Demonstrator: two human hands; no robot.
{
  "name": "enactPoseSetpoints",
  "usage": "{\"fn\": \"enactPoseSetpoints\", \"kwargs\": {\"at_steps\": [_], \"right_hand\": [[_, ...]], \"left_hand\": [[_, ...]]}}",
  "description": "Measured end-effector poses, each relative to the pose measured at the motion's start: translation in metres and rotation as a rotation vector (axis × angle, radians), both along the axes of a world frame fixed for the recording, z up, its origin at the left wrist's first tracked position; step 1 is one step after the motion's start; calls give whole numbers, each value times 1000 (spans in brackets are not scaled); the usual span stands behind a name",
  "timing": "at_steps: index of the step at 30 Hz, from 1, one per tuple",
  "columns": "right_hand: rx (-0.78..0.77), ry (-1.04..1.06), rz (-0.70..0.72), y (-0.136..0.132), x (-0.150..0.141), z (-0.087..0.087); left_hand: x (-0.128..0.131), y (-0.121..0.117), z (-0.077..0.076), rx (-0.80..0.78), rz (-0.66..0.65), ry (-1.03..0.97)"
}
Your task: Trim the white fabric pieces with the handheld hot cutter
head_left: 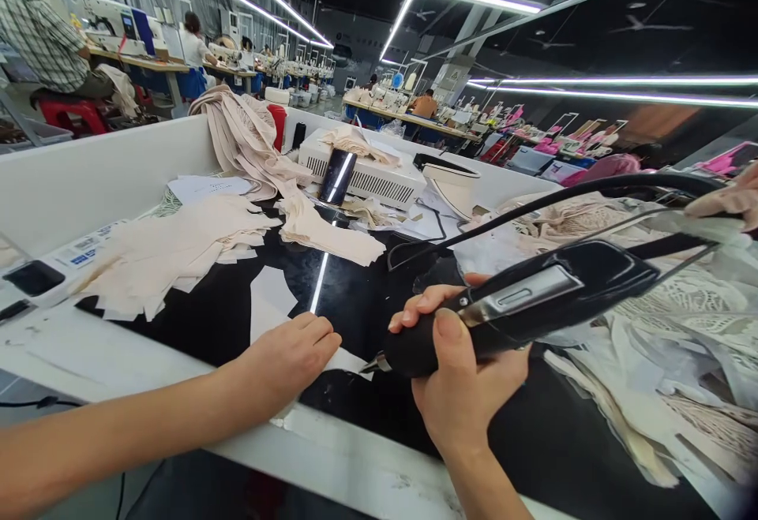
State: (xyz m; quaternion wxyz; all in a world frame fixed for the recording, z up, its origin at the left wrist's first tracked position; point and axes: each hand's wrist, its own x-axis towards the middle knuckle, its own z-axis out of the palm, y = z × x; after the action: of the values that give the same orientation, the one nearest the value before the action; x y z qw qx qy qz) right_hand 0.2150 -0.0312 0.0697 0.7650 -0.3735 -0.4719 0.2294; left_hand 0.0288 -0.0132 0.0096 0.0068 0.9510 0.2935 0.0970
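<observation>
My right hand (pixel 467 370) is wrapped around a black handheld power tool (pixel 533 299) with a silver switch plate, a cable at its rear and a pointed metal tip. That tip touches, or almost touches, a small white piece (pixel 347 361) on the black work surface (pixel 355 299). Just left of the tip, my left hand (pixel 284 362) is closed, fingers curled together and pressed down at the white piece; its fingertips are partly hidden. Another white cut piece (pixel 269 299) lies flat beyond the left hand. Whether these pieces are fabric or paper, I cannot tell.
Stacked beige cut pieces (pixel 183 244) lie at left, more beige fabric (pixel 332 228) ahead. A white vented box (pixel 361 173) stands at the back. Lace pieces (pixel 681 307) pile at right. A black cable (pixel 568 188) arches across toward another person's hand (pixel 731 196). A phone (pixel 34 277) lies far left.
</observation>
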Motion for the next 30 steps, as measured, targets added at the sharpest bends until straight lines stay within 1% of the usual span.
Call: {"fn": "enactPoseSetpoints", "kwargs": {"at_steps": [3,8,11,14,17,21,25,30], "right_hand": [[8,8,9,-2,-1,0],[24,20,20,-5,-1,-2],[28,26,45,-8,-2,-2],[37,28,70,-10,-5,-2],[39,28,78,-10,-8,-2],[36,55,49,-5,-8,1],[28,56,18,-1,-7,0],[26,14,12,-4,-9,-5]], "left_hand": [[0,0,0,-26,-6,21],[-4,0,-1,-47,-14,-26],[-7,-1,0,-89,-23,-35],[-8,-1,3,-123,-37,-27],[-9,-1,9,-120,-50,3],[-11,-1,12,-115,-61,25],[-16,1,10,-129,-83,4],[-21,5,8,-182,-90,-34]]}}
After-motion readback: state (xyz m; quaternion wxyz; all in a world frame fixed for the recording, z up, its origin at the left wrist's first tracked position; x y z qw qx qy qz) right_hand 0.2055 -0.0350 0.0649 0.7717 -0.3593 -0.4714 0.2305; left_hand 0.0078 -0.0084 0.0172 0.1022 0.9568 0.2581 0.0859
